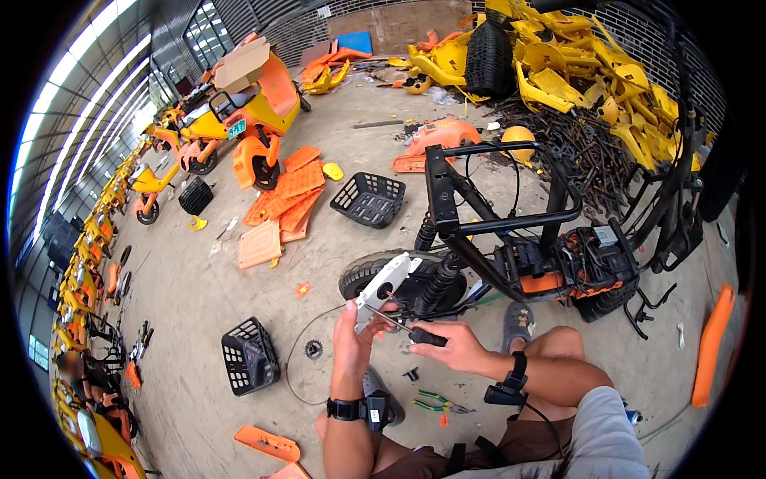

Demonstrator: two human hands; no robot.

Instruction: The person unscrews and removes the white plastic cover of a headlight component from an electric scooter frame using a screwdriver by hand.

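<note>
The white part (384,292) hides some of the wheel (353,277). The tip of the screwdriver (428,337) is too small to make out, the lower edge cuts off the sleeve (608,431), and one person's head (70,365) is blurred.

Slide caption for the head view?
Left hand holds a white part, right hand a screwdriver, beside a black vehicle frame.

Crates (356,212), pliers (433,402), a cog (313,350) and orange panels (297,188) lie on the grey floor (191,295). Scooters (80,294) line its left edge; yellow panels (552,86) heap at its far right corner.
</note>
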